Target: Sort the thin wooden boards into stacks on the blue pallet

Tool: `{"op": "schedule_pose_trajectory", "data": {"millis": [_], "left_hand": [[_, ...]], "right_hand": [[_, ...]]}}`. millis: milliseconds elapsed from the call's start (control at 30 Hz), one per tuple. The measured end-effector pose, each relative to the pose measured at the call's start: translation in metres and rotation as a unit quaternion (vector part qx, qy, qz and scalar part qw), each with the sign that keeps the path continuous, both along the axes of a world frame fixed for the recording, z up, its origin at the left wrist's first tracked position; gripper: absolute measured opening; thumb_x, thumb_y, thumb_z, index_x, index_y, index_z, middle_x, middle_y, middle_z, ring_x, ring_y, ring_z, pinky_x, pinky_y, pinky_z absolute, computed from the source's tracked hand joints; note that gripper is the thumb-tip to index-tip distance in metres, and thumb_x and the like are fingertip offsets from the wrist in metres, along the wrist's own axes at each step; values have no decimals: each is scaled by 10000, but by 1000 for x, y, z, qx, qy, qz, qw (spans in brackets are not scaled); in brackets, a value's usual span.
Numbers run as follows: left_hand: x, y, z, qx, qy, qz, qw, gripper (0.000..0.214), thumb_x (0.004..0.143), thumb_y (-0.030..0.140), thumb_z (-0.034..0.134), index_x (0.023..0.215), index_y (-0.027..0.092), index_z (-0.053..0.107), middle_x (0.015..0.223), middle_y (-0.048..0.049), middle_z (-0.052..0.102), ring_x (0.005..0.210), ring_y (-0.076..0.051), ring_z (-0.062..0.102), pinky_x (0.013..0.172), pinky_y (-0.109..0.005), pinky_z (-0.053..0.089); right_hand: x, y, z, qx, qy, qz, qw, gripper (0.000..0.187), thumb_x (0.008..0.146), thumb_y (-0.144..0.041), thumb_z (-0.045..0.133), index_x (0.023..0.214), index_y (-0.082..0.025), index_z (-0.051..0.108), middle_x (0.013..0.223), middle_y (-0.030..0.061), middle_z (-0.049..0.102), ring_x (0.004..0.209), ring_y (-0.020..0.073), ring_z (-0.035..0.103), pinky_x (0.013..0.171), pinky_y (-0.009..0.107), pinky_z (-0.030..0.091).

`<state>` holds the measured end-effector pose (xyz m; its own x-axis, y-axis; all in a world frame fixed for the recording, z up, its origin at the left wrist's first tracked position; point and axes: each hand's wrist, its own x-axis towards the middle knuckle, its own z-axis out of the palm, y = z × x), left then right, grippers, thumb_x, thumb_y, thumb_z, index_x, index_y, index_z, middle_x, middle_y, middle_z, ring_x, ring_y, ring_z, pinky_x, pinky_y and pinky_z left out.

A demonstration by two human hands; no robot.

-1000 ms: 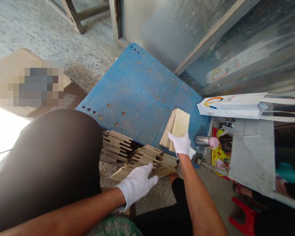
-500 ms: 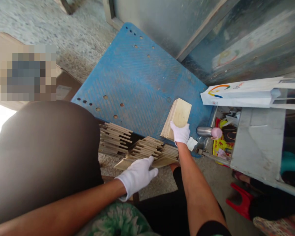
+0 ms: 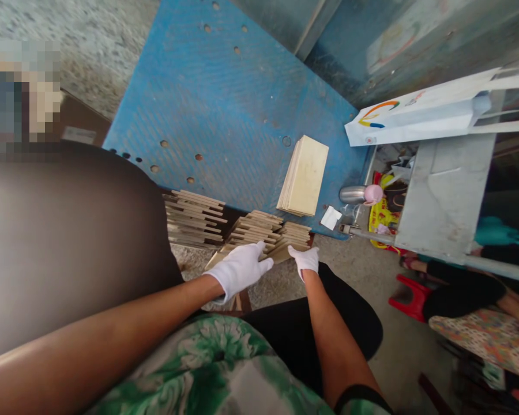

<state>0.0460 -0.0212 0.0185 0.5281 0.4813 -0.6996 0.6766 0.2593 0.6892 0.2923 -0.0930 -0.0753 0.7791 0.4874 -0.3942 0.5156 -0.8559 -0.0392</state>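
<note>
My left hand (image 3: 243,266), in a white glove, has its fingers stretched out and the thumb apart, beside the near edge of a staggered stack of thin wooden boards (image 3: 253,230). My right hand (image 3: 305,260), also gloved in white, is at the right end of these boards, thumb and fingers spread. Whether its fingertips touch the nearest board I cannot tell. A neat pile of thin pale boards (image 3: 309,173) lies on the blue plastic pallet (image 3: 207,98), untouched by either hand. More staggered boards (image 3: 196,216) are to the left, partly behind a dark rounded shape.
The large dark rounded shape (image 3: 78,248) fills the left. A steel flask with a pink cap (image 3: 354,194) and a white paper scrap (image 3: 331,218) are at the pallet's right end. Beyond are a white paper bag (image 3: 415,121), a metal cart (image 3: 445,196) and a seated person by a red stool (image 3: 409,297).
My right hand has left the pile on the pallet and come down to the staggered boards. My left hand stays beside them. The view has shifted, so the scene sits higher.
</note>
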Motion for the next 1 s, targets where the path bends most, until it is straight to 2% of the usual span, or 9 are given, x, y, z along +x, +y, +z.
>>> {"op": "schedule_pose_trajectory", "data": {"millis": [67,133,267,433,700,800,900,1000], "left_hand": [[1,-1,-2,0,5,-6,1000,566,869,414,483,1347,110,472,1277,-137,604,1132,-224,598,957,-268,437],[0,-1,-5,3,13,-16,1000,577,872,415,481,1355,100,465,1286,-142,596,1145,-227,590,972,-268,428],[-2,-1,-9,15,36,-35,999,562,873,414,473,1332,91,492,1300,-161,580,1192,-254,557,1010,-299,405],[-4,-2,-15,19,39,-50,998,552,867,433,463,1299,95,518,1254,-172,607,1157,-276,579,990,-333,427],[-2,-1,-13,20,46,-63,997,531,871,413,464,1289,91,527,1240,-175,615,1154,-290,580,979,-344,436],[-3,0,-12,28,47,-67,996,538,877,414,457,1300,88,521,1255,-177,604,1167,-293,571,978,-345,436],[-2,1,-11,29,42,-57,997,568,881,425,454,1332,83,491,1272,-174,595,1183,-278,561,988,-325,426],[-2,3,-4,28,33,-53,998,539,886,399,459,1322,86,503,1266,-169,601,1171,-268,570,996,-316,419]], "right_hand": [[-9,-3,-9,-22,8,11,1000,1288,441,-570,807,1414,65,252,1359,341,408,1285,377,414,1015,391,385],[-16,-1,-16,-45,7,13,999,1386,468,-635,772,1460,58,96,1448,349,254,1360,375,293,1076,405,304],[-22,7,-26,-55,15,-14,998,1421,506,-677,738,1460,60,-14,1452,367,201,1381,379,230,1084,424,278],[-22,7,-28,-24,0,-8,1000,1404,485,-644,779,1455,62,48,1455,357,204,1391,367,204,1104,398,252],[-32,9,-19,-37,-7,-6,999,1305,546,-604,758,1466,26,80,1400,327,304,1301,381,354,1042,417,342],[-39,9,-14,-28,-24,-7,999,1254,554,-604,745,1455,27,142,1370,306,339,1242,383,415,1007,424,382],[-45,14,1,-4,-45,13,999,1131,583,-598,727,1433,-26,248,1354,268,374,1224,364,431,1000,418,395],[-50,26,26,20,-51,40,998,1033,623,-599,706,1422,-86,298,1360,238,390,1250,343,411,1004,417,399]]}}
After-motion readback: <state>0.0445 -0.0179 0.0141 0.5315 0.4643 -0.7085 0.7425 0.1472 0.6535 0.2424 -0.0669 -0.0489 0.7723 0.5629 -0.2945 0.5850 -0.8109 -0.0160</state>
